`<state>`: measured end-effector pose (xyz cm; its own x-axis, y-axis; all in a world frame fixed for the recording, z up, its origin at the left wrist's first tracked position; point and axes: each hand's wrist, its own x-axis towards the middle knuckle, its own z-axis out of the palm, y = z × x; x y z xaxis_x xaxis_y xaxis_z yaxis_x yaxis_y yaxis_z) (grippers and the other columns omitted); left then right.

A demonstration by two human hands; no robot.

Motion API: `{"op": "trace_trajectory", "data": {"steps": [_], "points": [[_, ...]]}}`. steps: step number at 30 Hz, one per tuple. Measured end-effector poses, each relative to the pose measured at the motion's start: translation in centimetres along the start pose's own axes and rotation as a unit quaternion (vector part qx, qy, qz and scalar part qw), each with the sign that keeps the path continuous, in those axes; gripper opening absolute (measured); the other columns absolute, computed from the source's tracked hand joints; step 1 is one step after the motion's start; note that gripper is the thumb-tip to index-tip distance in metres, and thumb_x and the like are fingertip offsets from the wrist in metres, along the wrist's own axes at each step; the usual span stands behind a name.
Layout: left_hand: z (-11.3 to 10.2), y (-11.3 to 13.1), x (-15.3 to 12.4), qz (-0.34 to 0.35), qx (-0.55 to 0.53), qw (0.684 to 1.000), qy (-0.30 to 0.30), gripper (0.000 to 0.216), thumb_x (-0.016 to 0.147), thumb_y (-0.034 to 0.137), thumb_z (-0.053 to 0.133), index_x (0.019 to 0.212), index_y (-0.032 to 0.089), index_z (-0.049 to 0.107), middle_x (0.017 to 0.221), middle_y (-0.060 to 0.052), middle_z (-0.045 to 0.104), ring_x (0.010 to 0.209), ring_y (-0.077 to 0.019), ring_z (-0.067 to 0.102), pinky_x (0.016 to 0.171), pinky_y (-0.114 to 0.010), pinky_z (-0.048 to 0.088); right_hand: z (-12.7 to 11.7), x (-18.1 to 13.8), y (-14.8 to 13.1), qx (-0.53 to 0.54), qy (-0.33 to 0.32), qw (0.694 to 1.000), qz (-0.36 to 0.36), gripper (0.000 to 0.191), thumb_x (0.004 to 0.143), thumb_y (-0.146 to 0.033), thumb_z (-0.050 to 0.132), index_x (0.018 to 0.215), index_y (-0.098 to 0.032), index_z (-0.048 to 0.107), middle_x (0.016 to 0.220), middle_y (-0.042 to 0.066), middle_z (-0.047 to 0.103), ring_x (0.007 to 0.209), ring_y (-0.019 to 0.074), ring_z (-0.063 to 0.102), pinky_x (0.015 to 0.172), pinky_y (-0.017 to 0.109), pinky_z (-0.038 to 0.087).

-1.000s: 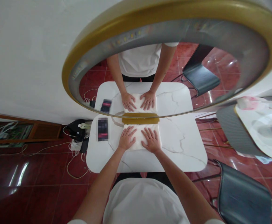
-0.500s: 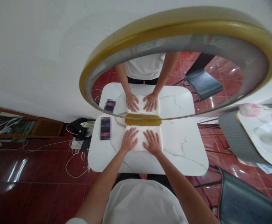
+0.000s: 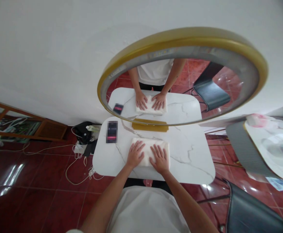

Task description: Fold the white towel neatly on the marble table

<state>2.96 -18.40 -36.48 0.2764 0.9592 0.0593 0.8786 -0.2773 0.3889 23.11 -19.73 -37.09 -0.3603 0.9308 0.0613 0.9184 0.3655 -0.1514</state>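
A folded white cloth (image 3: 147,155), soft like a towel, lies flat on the white marble-patterned table (image 3: 185,165). My left hand (image 3: 136,154) rests palm down on its left part, fingers spread. On its right part my right hand (image 3: 160,158) also lies flat with the fingers apart. Between the two hands a strip of the cloth shows. Just beyond the cloth's far edge stands the gold base (image 3: 150,125) of a round mirror (image 3: 180,87), which reflects both hands and the cloth.
A dark, pixelated flat item (image 3: 111,132) lies at the table's left. Cables and a power strip (image 3: 80,148) are on the red tiled floor. A black chair (image 3: 253,207) stands at the lower right, and a second white table (image 3: 275,145) is farther right.
Both hands and the cloth have moved toward me, away from the mirror's base, so a gap of bare table now shows between them. The hands stay flat on the cloth.
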Motion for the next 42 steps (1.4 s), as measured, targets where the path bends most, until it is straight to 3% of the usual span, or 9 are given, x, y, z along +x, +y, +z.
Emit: {"op": "trace_trajectory", "data": {"steps": [10,20,27,36,42], "points": [[0.7,2.5,-4.5,0.024,-0.004,1.0,-0.013,0.057,0.088,0.028,0.046,0.142,0.03,0.03,0.149,0.001,0.033,0.139,-0.0191,0.025,0.114,-0.044,0.024,-0.4,-5.8,0.0,-0.005,-0.015,1.0,-0.025,0.072,0.088,-0.038,0.044,0.148,-0.025,0.008,0.152,0.004,0.023,0.14,0.0267,0.018,0.112,0.05,0.013],[0.6,1.8,-5.2,0.028,0.007,1.0,-0.007,0.058,0.087,0.028,0.046,0.143,0.03,0.03,0.15,0.002,0.03,0.14,-0.0191,0.023,0.115,-0.043,0.022,-0.3,-5.6,-1.3,-0.005,-0.013,1.0,-0.022,0.072,0.088,-0.037,0.043,0.148,-0.024,0.006,0.152,0.006,0.02,0.14,0.0285,0.016,0.112,0.053,0.01],[-1.4,-2.3,-6.9,0.014,0.04,0.999,-0.011,0.058,0.086,0.025,0.047,0.142,0.03,0.032,0.149,0.002,0.032,0.139,-0.0195,0.025,0.114,-0.043,0.022,0.6,-3.6,-5.3,0.015,-0.019,0.999,-0.042,0.07,0.089,-0.038,0.042,0.148,-0.024,0.008,0.153,0.006,0.019,0.14,0.0292,0.013,0.112,0.054,0.009],[-5.9,-10.4,-10.6,-0.019,0.096,0.995,-0.01,0.054,0.088,0.025,0.042,0.141,0.03,0.035,0.148,0.001,0.034,0.139,-0.0196,0.025,0.114,-0.042,0.022,2.6,0.3,-13.8,0.066,-0.045,0.993,-0.082,0.067,0.093,-0.05,0.034,0.148,-0.023,0.009,0.154,0.005,0.013,0.141,0.0288,0.01,0.113,0.052,0.005],[-8.4,-14.5,-12.0,-0.023,0.117,0.993,-0.025,0.051,0.089,0.029,0.041,0.139,0.028,0.038,0.147,0.0,0.037,0.138,-0.0192,0.028,0.113,-0.041,0.023,2.5,2.4,-18.3,0.118,-0.061,0.986,-0.096,0.07,0.092,-0.054,0.034,0.148,-0.021,0.008,0.154,0.008,0.012,0.141,0.0298,0.01,0.112,0.053,0.004]]}}
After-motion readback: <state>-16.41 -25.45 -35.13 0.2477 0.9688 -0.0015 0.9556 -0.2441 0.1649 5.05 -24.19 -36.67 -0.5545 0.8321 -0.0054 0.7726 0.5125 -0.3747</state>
